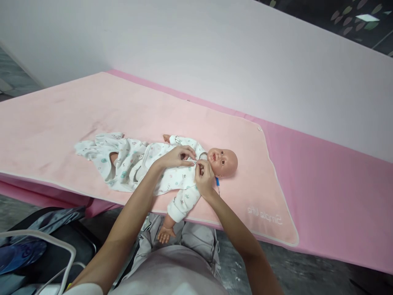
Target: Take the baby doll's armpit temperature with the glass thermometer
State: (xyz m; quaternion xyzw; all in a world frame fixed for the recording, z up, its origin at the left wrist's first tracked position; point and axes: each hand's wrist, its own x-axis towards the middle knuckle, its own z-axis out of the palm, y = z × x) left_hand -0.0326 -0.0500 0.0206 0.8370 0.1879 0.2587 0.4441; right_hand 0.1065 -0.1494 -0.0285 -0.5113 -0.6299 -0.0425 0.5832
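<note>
A baby doll (223, 162) lies on its back on the pink mat, its head to the right. It wears a white patterned baby romper (173, 179), whose leg part lies loose and rumpled on the left, baring a bit of one leg. At the romper's chest, just below the neckline, my left hand (180, 156) pinches the fabric edge. My right hand (204, 176) is beside it, fingertips closed on the same edge near the doll's chin. The fingers hide any fastener between them. One doll hand (166, 235) hangs over the near table edge.
The pink mat (245, 192) covers much of a table with a darker pink cloth (334, 196). A slim blue-and-white stick (217, 182) lies by the doll's neck. Behind stands a white wall (215, 53). At lower left are a dark chair (70, 241) and a blue object (23, 255).
</note>
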